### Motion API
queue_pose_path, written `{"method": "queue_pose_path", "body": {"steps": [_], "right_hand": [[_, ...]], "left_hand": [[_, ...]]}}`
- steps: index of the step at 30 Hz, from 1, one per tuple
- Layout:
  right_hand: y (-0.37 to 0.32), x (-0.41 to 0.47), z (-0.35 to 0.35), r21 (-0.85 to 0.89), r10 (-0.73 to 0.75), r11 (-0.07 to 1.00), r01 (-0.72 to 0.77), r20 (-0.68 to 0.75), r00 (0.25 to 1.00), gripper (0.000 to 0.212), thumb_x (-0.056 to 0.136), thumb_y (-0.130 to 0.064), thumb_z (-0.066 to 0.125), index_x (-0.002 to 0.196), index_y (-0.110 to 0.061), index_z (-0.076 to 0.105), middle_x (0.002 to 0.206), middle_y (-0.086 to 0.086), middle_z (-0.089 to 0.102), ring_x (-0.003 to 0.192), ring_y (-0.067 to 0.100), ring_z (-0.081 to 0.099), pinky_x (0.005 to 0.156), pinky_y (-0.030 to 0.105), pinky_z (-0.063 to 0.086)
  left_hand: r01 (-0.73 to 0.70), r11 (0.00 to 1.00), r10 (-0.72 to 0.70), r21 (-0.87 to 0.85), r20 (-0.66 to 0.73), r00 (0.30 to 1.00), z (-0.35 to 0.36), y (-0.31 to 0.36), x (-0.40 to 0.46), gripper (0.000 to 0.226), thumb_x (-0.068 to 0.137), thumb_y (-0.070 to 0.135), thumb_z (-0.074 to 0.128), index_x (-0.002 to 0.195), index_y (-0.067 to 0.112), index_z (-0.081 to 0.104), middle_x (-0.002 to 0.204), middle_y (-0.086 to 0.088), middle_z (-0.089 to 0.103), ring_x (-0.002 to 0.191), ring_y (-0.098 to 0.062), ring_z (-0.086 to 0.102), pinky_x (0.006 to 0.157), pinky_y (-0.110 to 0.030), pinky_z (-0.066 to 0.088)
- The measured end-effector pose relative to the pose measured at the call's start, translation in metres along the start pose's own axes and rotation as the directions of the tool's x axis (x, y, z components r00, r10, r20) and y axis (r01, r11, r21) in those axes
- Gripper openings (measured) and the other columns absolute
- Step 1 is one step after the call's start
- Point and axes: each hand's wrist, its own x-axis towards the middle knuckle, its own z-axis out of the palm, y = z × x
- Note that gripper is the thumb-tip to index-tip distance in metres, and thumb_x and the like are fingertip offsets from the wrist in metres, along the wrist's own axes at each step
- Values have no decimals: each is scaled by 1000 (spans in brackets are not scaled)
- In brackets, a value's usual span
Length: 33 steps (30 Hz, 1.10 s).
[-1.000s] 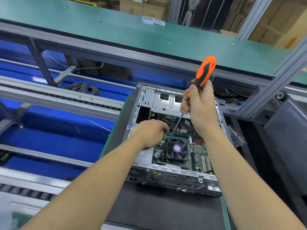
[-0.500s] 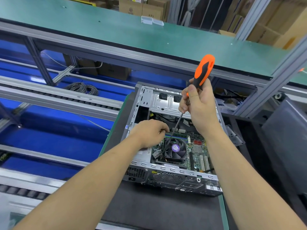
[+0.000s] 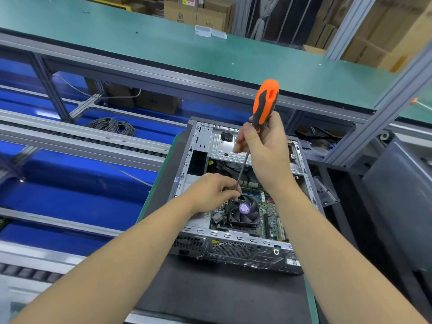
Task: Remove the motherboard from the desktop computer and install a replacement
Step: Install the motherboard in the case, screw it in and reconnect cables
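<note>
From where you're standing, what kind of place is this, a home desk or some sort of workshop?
Most likely a factory assembly or repair line, not a home. A long green workbench runs on aluminium framing, roller conveyor rails pass alongside, and cardboard boxes are stacked behind. An opened desktop computer lies on the bench.

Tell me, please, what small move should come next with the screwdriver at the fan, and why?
Probably turn the screwdriver in place. The right hand grips its orange handle, and the left hand pinches the shaft low, steadying the tip at the far-left corner of the cooler fan. The tip itself is hidden, so whether it is seated on a screw cannot be told.
</note>
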Motion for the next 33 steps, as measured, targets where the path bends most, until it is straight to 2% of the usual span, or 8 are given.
{"method": "queue_pose_path", "body": {"steps": [7, 11, 14, 19, 24, 28, 31, 33], "right_hand": [[-35, 6, 0, -155, -121, 982, 104, -100, 988, 46, 91, -11, 67, 130, -20, 44, 91, 7, 57, 76, 25, 62, 78, 41, 57], [-60, 16, 15, -232, -194, 963, 138, -240, 951, 13, 92, -34, 65, 93, -25, 56, 73, -9, 51, 71, 26, 59, 69, 47, 54], [-63, 20, 23, -273, -210, 954, 125, -307, 928, 36, 93, -28, 66, 65, -23, 42, 59, -12, 40, 55, 12, 42, 56, 30, 44], [-71, 31, -1, 153, 9, 988, -36, 178, 984, 41, 99, -23, 53, 61, -9, 45, 49, 6, 41, 38, 19, 35, 41, 25, 32], [-72, 34, 7, -65, 40, 997, -48, -125, 991, 19, 92, -21, 63, 73, -18, 67, 57, -7, 57, 55, 14, 56, 57, 42, 58], [-72, 28, -2, 306, 11, 950, -64, 170, 985, 25, 92, -21, 62, 70, -10, 64, 49, 2, 40, 37, 17, 40, 45, 24, 37], [-72, 41, -13, -270, 22, 963, -16, 18, 1000, 34, 92, -33, 68, 72, -6, 58, 56, 3, 48, 50, 18, 47, 55, 33, 44], [-71, 43, -15, -793, -104, 609, 22, -53, 993, 52, 90, -54, 59, 65, -11, 44, 57, 0, 42, 55, 21, 38, 54, 33, 31]], "left_hand": [[-63, 994, 63, 87, 10, 998, 2, 1, 0, 24, 98, 30, 60, 82, 22, 75, 86, 9, 74, 67, -3, 59, 68, -18, 40], [-47, 997, 48, 64, -11, 999, 1, -3, 0, 24, 97, 29, 62, 80, 19, 76, 85, 16, 72, 74, 1, 61, 73, -16, 38], [-55, 997, 56, 59, 1, 998, 2, -3, -1, 20, 93, 33, 66, 82, 20, 77, 80, 12, 73, 74, -4, 65, 74, -25, 49], [-29, 999, 29, 13, 20, 999, 0, -1, -2, 14, 92, 34, 69, 87, 25, 79, 87, 13, 76, 85, -4, 68, 85, -34, 55], [17, 1000, -17, -1, -6, 1000, 0, -2, -2, 17, 89, 36, 73, 80, 22, 77, 82, 9, 74, 79, -12, 67, 76, -40, 56], [-49, 998, 48, 26, 10, 999, 0, 2, -5, 30, 86, 41, 75, 71, 14, 72, 70, 0, 70, 69, -24, 64, 67, -39, 53], [16, 999, -13, 50, -48, 999, -1, 3, -1, 33, 87, 43, 74, 60, 28, 62, 68, 8, 68, 67, -10, 63, 67, -34, 55], [29, 996, -24, 81, -58, 998, -1, 2, 2, 30, 87, 45, 73, 62, 31, 64, 72, 12, 69, 70, -5, 64, 71, -34, 56]]}}
